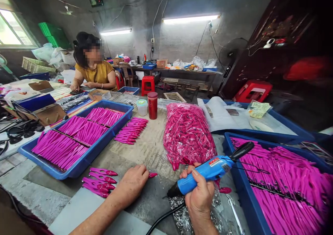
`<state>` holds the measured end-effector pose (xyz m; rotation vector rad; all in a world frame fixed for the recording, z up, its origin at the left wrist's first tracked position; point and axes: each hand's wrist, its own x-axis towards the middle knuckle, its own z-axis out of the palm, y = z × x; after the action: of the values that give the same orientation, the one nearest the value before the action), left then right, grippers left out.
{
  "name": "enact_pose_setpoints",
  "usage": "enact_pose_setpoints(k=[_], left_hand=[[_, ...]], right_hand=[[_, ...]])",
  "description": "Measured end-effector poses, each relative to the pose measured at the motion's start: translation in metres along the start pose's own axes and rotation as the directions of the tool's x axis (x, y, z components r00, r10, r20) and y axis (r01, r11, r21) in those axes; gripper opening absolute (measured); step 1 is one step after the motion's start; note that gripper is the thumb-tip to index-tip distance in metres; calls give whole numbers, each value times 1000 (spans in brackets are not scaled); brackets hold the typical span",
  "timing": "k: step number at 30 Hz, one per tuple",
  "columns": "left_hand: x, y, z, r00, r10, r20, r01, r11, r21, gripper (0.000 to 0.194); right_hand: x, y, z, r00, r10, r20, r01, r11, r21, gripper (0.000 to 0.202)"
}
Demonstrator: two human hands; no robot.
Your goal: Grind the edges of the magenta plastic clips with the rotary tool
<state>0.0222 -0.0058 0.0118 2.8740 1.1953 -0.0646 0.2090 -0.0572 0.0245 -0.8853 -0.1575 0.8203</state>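
Observation:
My right hand [200, 193] is wrapped round a blue electric screwdriver [200, 177], whose black nose points down and left over the table. A black cord runs beneath it. My left hand [134, 184] is closed on a small pink plastic piece [153, 175]; only its glossy dark-pink tip shows past my fingers. Beside my left wrist lies a short row of pink pieces with glossy tips [100, 181]. Tiny silvery parts [157, 160] are scattered in front of my hands. Under my right hand sits a clear bag of small metal parts [179, 214].
A blue tray [74, 170] of pink pieces stands left, another blue tray [247, 193] right. Between them are a bulging clear bag of dark-pink parts [188, 134], a red jar [152, 106] and more pieces [131, 130]. White-handled scissors [235, 214] lie right. Another person [96, 75] sits across.

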Motion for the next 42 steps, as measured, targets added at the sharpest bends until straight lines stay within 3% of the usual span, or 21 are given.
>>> enact_pose_setpoints(k=[6, 11, 20, 26, 33, 42], left_hand=[[-12, -4, -12, 991, 133, 24, -132, 990, -41, 21], [-13, -3, -16, 998, 45, 44, -43, 997, -56, 21], [-11, 11, 6, 994, -113, -15, 112, 993, -29, 24], [-11, 10, 14, 987, -155, -43, 150, 984, -97, 24], [-12, 15, 10, 981, -188, -39, 177, 964, -198, 24], [-12, 30, 1, 974, -218, 62, 227, 943, -243, 20]], right_hand=[[2, 3, -1, 1000, -11, -6, 11, 1000, 0, 39], [2, 3, -2, 1000, -29, 0, 29, 1000, 0, 38], [1, 1, 0, 1000, -20, -8, 20, 1000, 1, 39], [2, 1, 0, 999, -23, -28, 23, 1000, 1, 40], [0, 0, 1, 1000, -26, -14, 26, 1000, -6, 41], [0, -1, 1, 999, -36, -8, 36, 999, -11, 39]])
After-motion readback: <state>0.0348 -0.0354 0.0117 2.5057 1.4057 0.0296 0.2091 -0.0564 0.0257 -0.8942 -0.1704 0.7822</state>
